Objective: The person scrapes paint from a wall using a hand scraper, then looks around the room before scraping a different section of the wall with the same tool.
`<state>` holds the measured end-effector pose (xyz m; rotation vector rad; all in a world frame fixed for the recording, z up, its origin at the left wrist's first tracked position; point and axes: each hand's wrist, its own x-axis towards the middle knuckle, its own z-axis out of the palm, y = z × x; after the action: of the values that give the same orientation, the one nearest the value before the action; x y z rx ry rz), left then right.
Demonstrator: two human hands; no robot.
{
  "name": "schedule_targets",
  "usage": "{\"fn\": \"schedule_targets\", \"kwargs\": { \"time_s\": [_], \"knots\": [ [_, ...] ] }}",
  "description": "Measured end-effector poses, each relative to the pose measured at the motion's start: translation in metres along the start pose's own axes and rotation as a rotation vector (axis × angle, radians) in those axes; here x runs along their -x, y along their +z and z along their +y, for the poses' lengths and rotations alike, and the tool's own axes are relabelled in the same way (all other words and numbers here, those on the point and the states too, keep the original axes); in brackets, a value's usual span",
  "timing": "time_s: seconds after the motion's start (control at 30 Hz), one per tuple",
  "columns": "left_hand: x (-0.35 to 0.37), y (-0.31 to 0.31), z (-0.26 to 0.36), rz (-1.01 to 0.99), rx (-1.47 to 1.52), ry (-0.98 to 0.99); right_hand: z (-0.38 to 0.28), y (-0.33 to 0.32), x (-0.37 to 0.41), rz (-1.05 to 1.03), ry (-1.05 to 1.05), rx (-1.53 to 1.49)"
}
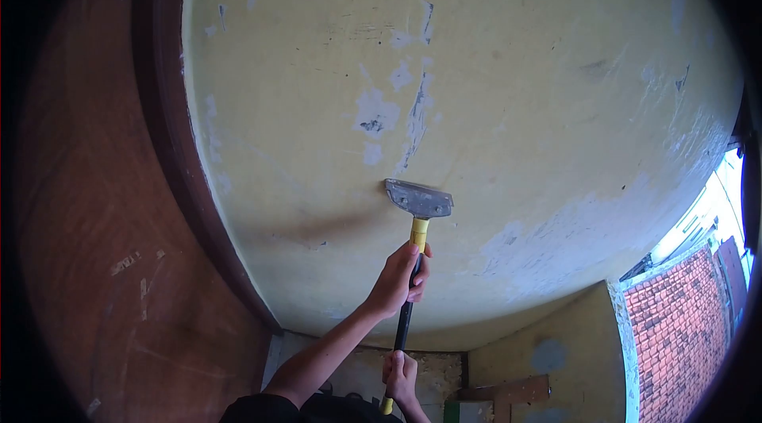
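the left hand (403,278) was wrapped tight around the upper part of a long-handled scraper with a black and yellow shaft and a wide grey metal blade (418,201), fingers closed just below the yellow collar. the right hand (400,374) sat lower, at about six o'clock from the left, clamped on the shaft near its yellow butt end. both arms reached up from the bottom edge of the view.

from the left hand toward twelve o'clock, the blade lay flat-edged against a pale yellow painted wall (516,90), touching it, with the blade's long edge slightly tilted down to the right.

above the blade, at roughly eleven to twelve o'clock, lay a cluster of small bare whitish-grey patches (375,115) and a thin dark streak where paint was gone. a wider pale worn area (548,236) spread at about three to four o'clock from the blade. by the look of it, the scraping was at an early stage: only scattered spots were stripped, and most of the yellow coat, including the band around the blade and toward nine o'clock, appeared intact.

a dark brown wooden frame (178,145) curved down at nine o'clock, and a red tiled roof (675,320) showed at four o'clock.
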<state>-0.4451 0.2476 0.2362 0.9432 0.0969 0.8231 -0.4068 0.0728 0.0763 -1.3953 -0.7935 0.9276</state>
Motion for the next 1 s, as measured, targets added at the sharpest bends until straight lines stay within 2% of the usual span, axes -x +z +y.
{"fn": "schedule_targets", "kwargs": {
  "time_s": [0.3, 0.57, 0.8, 0.9, 1.0],
  "knots": [
    [-0.002, 0.008, 0.003, 0.119, -0.034, -0.008, -0.003, 0.002, 0.003, 0.040, -0.019, 0.067],
    [-0.004, 0.010, 0.005, 0.142, -0.060, -0.018, -0.002, 0.003, 0.001, 0.060, -0.004, 0.099],
    [-0.012, 0.014, 0.011, 0.122, -0.044, 0.018, -0.011, 0.000, -0.011, 0.062, -0.093, 0.172],
    [-0.009, 0.009, 0.010, 0.106, -0.058, 0.000, -0.010, 0.001, -0.006, 0.022, -0.015, 0.096],
    [-0.003, 0.002, 0.002, 0.125, -0.070, -0.013, -0.004, 0.007, 0.000, 0.041, -0.029, 0.084]
  ]
}}
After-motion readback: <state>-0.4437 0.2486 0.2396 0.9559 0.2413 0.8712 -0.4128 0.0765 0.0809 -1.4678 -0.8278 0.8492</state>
